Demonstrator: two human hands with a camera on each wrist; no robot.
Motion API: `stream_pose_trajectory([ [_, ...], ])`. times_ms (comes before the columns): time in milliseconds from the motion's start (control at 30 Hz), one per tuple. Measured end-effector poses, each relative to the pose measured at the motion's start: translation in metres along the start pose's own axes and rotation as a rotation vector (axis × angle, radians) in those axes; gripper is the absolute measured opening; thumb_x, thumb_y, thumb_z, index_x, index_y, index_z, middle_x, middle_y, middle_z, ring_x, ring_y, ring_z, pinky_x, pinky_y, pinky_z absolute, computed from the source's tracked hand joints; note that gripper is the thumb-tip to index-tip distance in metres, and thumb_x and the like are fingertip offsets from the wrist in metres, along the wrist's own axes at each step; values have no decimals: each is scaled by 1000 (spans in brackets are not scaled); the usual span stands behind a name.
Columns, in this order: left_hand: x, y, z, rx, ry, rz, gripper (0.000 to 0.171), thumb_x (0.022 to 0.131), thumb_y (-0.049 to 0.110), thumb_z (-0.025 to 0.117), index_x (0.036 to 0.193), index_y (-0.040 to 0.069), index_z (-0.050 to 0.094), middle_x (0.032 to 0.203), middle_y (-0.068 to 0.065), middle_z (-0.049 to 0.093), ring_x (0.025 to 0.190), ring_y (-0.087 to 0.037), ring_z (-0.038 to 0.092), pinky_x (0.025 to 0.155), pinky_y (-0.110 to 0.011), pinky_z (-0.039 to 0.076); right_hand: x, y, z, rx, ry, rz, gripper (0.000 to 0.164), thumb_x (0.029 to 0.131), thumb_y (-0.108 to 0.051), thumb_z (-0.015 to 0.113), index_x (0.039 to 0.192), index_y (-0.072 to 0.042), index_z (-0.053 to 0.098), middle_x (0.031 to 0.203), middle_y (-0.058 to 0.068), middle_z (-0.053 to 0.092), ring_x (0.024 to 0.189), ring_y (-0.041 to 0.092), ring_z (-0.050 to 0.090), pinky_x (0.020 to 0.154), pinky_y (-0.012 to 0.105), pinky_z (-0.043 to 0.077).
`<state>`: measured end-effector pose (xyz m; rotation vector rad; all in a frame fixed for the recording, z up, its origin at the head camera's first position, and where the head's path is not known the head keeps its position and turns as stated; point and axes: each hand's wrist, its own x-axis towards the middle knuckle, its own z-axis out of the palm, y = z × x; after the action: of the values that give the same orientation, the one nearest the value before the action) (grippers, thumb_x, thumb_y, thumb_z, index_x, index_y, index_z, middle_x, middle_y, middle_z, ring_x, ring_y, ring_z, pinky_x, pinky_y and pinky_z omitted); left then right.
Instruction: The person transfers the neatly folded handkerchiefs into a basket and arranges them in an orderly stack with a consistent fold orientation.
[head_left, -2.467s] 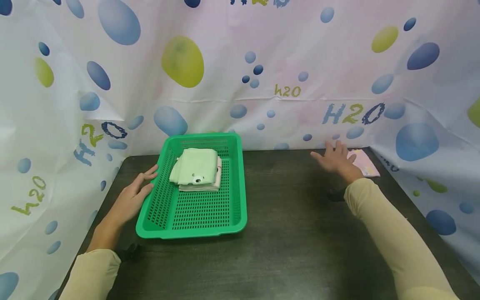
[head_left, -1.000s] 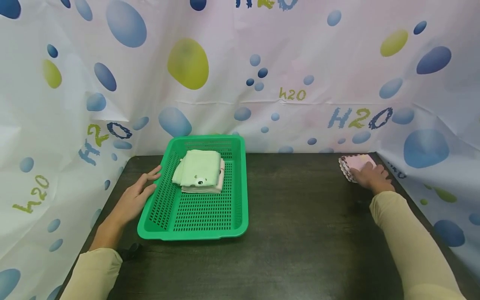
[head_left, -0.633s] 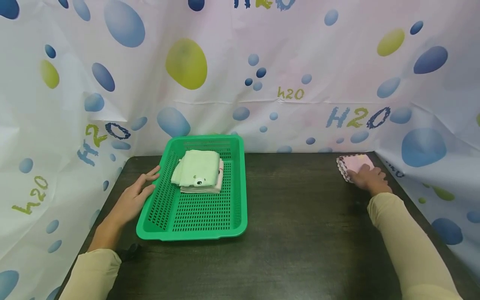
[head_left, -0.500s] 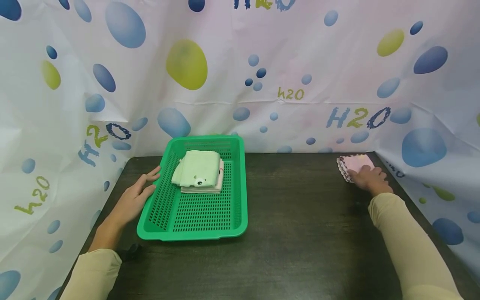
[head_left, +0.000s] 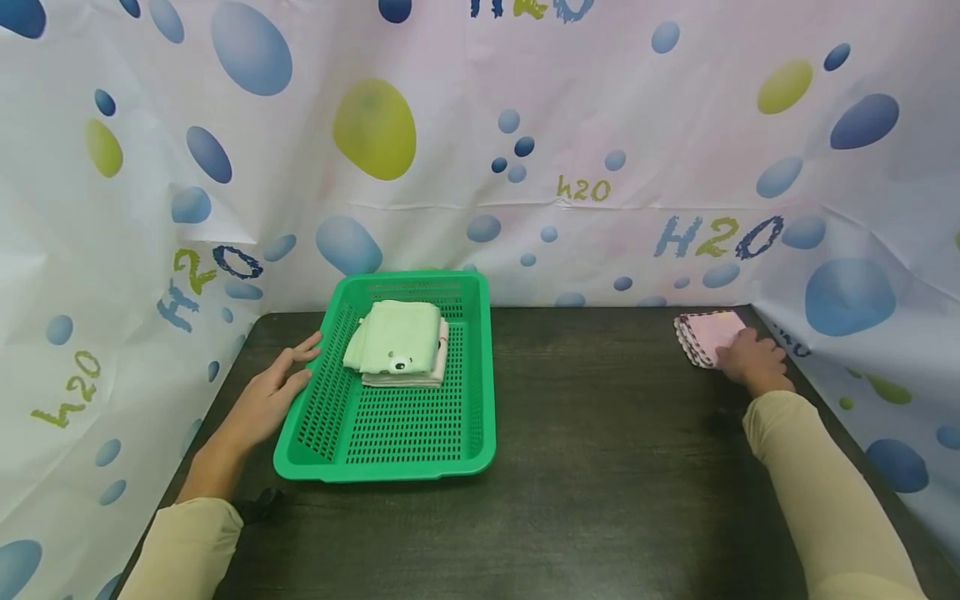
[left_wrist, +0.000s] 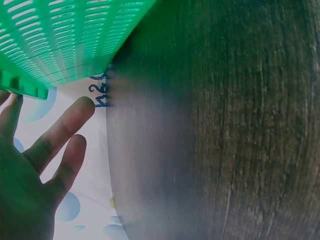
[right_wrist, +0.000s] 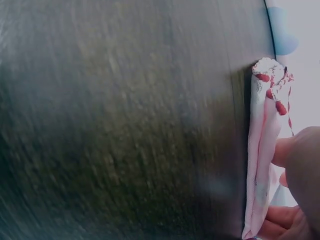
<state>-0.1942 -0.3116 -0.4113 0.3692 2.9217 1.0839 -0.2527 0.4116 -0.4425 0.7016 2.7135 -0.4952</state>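
My left hand [head_left: 270,396] rests along the left side of a green perforated basket [head_left: 375,471], fingers straight and fingertips at the rim. In the left wrist view, the fingers [left_wrist: 65,125] spread beside the basket's slotted wall [left_wrist: 75,37]. On the table's far right corner lies a small folded pink towel [head_left: 708,333] with a scalloped trim. My right hand [head_left: 753,362] holds it at its near right side with curled fingers. The right wrist view shows the towel's folded layers [right_wrist: 260,150] edge-on, with thumb and fingers against it. Most of the grip is hidden.
Inside the basket, towards its far left, a folded light green towel [head_left: 397,333] with an animal face lies on a folded pale towel [head_left: 405,379]. The dark wooden table [head_left: 585,433] ends at a white patterned sheet [head_left: 585,108] behind and at both sides.
My right hand has come down from over the towel's left part onto the towel, then slid slightly right to its near right side. The left hand and basket stay put.
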Motion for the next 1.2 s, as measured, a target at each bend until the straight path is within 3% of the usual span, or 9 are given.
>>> stream_pose_trajectory([
  [167,1,0,1,-2,5,12,45,111,37,39,153,20,41,169,2,30,150,-48,33,107,-76,33,4,4,-4,51,23,24,83,104,-32,48,151,22,4,147,53,13,135,69,18,113,77,24],
  [367,0,-1,0,1,4,7,46,111,38,39,154,21,40,169,1,31,150,-49,33,107,-77,32,7,8,-8,102,47,47,101,97,-38,61,150,24,2,145,53,16,135,68,21,112,76,27],
  [533,0,-1,1,0,0,6,46,111,38,39,154,21,40,169,0,31,150,-49,33,107,-77,32,6,10,-11,104,-5,102,107,95,-45,64,150,25,6,148,53,12,137,68,22,111,77,31],
  [633,0,-1,1,-2,1,10,45,111,37,39,153,21,41,169,-1,32,150,-49,32,107,-77,32,4,11,-13,81,-26,97,105,95,-48,64,148,27,13,149,53,13,138,67,21,112,75,31],
  [833,1,-1,0,-6,0,9,45,111,38,39,153,21,41,168,-1,32,151,-49,31,108,-77,31,0,14,-13,41,29,-34,97,95,-42,64,144,30,21,145,50,28,136,67,24,116,70,26],
  [967,1,-2,0,-3,-3,3,44,111,39,38,150,19,43,169,1,31,151,-48,31,107,-77,32,1,15,-11,100,50,-92,94,94,-36,67,147,26,20,147,48,30,136,64,29,117,69,29],
  [1200,3,-1,-1,-3,-10,-4,44,111,39,38,151,21,42,167,-4,35,151,-48,31,108,-77,31,6,11,-8,248,59,-52,78,98,-20,59,154,16,19,154,43,28,138,59,34,117,69,30],
])
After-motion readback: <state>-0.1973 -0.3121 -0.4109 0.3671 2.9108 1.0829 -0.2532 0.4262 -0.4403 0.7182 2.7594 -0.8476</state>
